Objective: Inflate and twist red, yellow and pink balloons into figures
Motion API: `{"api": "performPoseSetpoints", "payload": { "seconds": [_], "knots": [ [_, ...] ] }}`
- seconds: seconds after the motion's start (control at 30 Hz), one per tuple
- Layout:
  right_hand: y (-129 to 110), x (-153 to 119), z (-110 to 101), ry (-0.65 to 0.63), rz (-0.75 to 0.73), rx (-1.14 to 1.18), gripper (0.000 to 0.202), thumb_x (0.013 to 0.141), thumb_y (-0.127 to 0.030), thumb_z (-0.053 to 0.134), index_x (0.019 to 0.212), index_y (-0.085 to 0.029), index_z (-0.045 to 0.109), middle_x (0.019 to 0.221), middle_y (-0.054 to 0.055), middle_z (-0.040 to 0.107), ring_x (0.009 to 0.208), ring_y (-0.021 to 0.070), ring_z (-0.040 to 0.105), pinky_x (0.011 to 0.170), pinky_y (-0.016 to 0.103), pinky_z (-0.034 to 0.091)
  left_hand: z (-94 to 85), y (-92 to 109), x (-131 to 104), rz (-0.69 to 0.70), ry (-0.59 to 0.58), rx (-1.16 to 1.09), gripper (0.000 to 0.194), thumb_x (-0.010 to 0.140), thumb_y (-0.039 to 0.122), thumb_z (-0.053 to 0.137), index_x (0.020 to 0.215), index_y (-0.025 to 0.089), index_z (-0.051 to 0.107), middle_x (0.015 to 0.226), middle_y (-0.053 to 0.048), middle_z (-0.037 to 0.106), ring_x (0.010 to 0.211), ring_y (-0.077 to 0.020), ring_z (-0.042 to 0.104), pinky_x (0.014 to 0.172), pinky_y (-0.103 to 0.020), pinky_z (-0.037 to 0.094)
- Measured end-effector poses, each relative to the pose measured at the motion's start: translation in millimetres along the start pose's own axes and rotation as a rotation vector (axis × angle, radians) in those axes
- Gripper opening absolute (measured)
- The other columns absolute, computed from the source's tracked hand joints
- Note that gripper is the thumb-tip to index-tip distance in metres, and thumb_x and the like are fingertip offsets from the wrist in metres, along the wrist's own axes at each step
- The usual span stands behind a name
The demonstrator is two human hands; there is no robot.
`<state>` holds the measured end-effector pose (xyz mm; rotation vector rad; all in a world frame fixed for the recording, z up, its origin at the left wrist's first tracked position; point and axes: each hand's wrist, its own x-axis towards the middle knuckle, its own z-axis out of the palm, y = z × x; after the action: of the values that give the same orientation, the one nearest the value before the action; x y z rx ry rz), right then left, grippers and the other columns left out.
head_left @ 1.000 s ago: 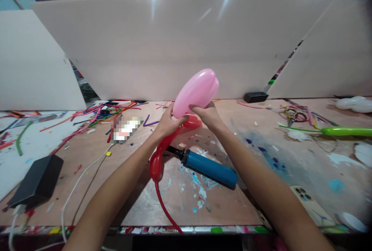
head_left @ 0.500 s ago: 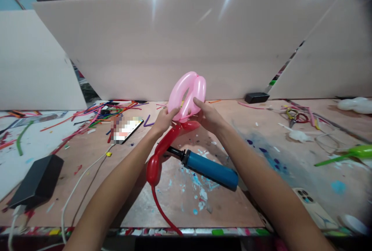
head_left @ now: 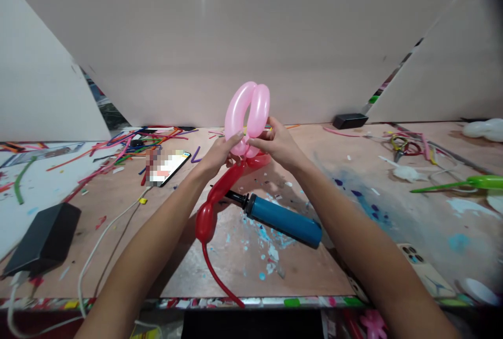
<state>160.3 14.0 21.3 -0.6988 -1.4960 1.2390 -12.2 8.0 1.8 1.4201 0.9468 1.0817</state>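
Observation:
A pink modelling balloon (head_left: 236,113), bent into loops, stands upright between my hands. My left hand (head_left: 220,156) is closed on its lower left part, thumb pressed on the front. From the other side my right hand (head_left: 278,142) pinches the pink balloon low down, near its twisted joint. A red modelling balloon (head_left: 226,184) hangs under that joint, with a round bubble lower down and a thin uninflated tail reaching the table's front edge. Whether the fingers also touch the red balloon is hidden. Below the hands lies a blue balloon pump (head_left: 285,219) with a black nozzle.
A lit phone (head_left: 167,168) lies left of my hands, its white cable running forward. Loose uninflated balloons (head_left: 129,145) are heaped behind it. A black box (head_left: 43,239) stands front left. Scissors (head_left: 404,148), a green balloon (head_left: 483,182) and another phone (head_left: 426,271) are at right.
My right hand has slid down the pink balloon to its lower joint. The pink loops have turned slightly and look narrower. The view has tilted downward.

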Motion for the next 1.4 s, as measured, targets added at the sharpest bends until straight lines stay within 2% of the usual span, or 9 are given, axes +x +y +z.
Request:
{"api": "performPoseSetpoints", "payload": {
  "seconds": [0.1, 0.17, 0.27, 0.37, 0.53, 0.67, 1.07, 1.23, 1.4],
  "knots": [
    [0, 2, -3, 0.172, -0.028, -0.041, 0.049, 0.063, -0.026, 0.08, 0.1, -0.023, 0.049, 0.073, -0.003, 0.066, 0.055, 0.0113, 0.058, 0.05, 0.025, 0.048, 2.7, 0, 0, 0.145, -0.096, -0.006, 0.048, 0.072, 0.046, 0.074, 0.107, 0.015, 0.062, 0.096, -0.01, 0.068, 0.072, -0.0136, 0.063, 0.054, -0.02, 0.044],
    [2, 4, -6, 0.212, -0.012, 0.015, 0.044, 0.063, -0.025, 0.079, 0.097, -0.022, 0.051, 0.066, -0.006, 0.061, 0.048, 0.0079, 0.049, 0.044, 0.022, 0.039, 6.9, -1, 1, 0.269, -0.039, 0.086, 0.053, 0.068, 0.035, 0.078, 0.114, 0.015, 0.061, 0.106, -0.01, 0.068, 0.083, -0.0154, 0.064, 0.065, -0.022, 0.048],
    [1, 7, -10, 0.163, 0.084, 0.219, 0.034, 0.062, -0.022, 0.078, 0.086, -0.019, 0.054, 0.057, -0.008, 0.051, 0.045, 0.0051, 0.039, 0.041, 0.02, 0.032, 14.1, 1, 0, 0.396, 0.137, 0.264, 0.035, 0.073, 0.031, 0.074, 0.103, 0.014, 0.066, 0.09, -0.006, 0.068, 0.076, -0.0132, 0.06, 0.065, -0.023, 0.046],
    [-5, 7, -12, 0.145, 0.192, 0.381, 0.026, 0.062, -0.019, 0.077, 0.074, -0.017, 0.054, 0.056, -0.007, 0.048, 0.046, 0.0037, 0.035, 0.041, 0.019, 0.032, 19.6, 6, -4, 0.466, 0.236, 0.354, 0.021, 0.077, 0.032, 0.071, 0.089, 0.014, 0.07, 0.075, -0.002, 0.065, 0.064, -0.0105, 0.054, 0.06, -0.023, 0.043],
    [-13, 6, -15, 0.131, 0.29, 0.482, 0.023, 0.067, -0.02, 0.075, 0.067, -0.017, 0.052, 0.056, -0.007, 0.046, 0.045, 0.0031, 0.034, 0.042, 0.018, 0.036, 23.5, 11, -11, 0.569, 0.393, 0.479, 0.021, 0.082, 0.035, 0.068, 0.092, 0.017, 0.074, 0.082, -0.005, 0.07, 0.067, -0.0123, 0.057, 0.066, -0.027, 0.046],
    [-13, 6, -15, 0.099, 0.281, 0.44, 0.026, 0.071, -0.022, 0.076, 0.067, -0.017, 0.05, 0.057, -0.007, 0.043, 0.044, 0.0026, 0.033, 0.041, 0.016, 0.035, 22.9, 10, -11, 0.654, 0.411, 0.486, 0.016, 0.084, 0.031, 0.066, 0.085, 0.018, 0.074, 0.095, -0.006, 0.072, 0.086, -0.0154, 0.064, 0.078, -0.028, 0.049],
    [-10, 6, -6, 0.031, 0.31, 0.474, 0.023, 0.075, -0.024, 0.075, 0.069, -0.015, 0.055, 0.053, -0.008, 0.039, 0.041, 0.0023, 0.027, 0.037, 0.016, 0.031, 21.0, 12, -10, 0.539, 0.424, 0.365, 0.016, 0.086, 0.03, 0.06, 0.077, 0.017, 0.06, 0.076, -0.001, 0.065, 0.073, -0.0121, 0.057, 0.07, -0.024, 0.045],
    [-8, 2, 4, 0.196, 0.129, 0.355, 0.025, 0.074, -0.02, 0.07, 0.082, -0.02, 0.047, 0.061, -0.007, 0.054, 0.041, 0.0041, 0.036, 0.038, 0.019, 0.035, 19.0, 6, -5, 0.51, 0.44, 0.284, 0.016, 0.083, 0.03, 0.061, 0.076, 0.016, 0.06, 0.074, -0.001, 0.064, 0.07, -0.0116, 0.057, 0.069, -0.024, 0.046],
    [8, 5, 12, 0.354, -0.082, 0.164, 0.037, 0.078, -0.026, 0.066, 0.098, -0.026, 0.035, 0.074, -0.006, 0.063, 0.044, 0.0088, 0.051, 0.044, 0.024, 0.044, 17.7, -2, 3, 0.434, 0.325, 0.181, 0.014, 0.082, 0.026, 0.061, 0.087, 0.014, 0.065, 0.085, -0.005, 0.07, 0.079, -0.0146, 0.063, 0.073, -0.027, 0.049]
  ]
}}
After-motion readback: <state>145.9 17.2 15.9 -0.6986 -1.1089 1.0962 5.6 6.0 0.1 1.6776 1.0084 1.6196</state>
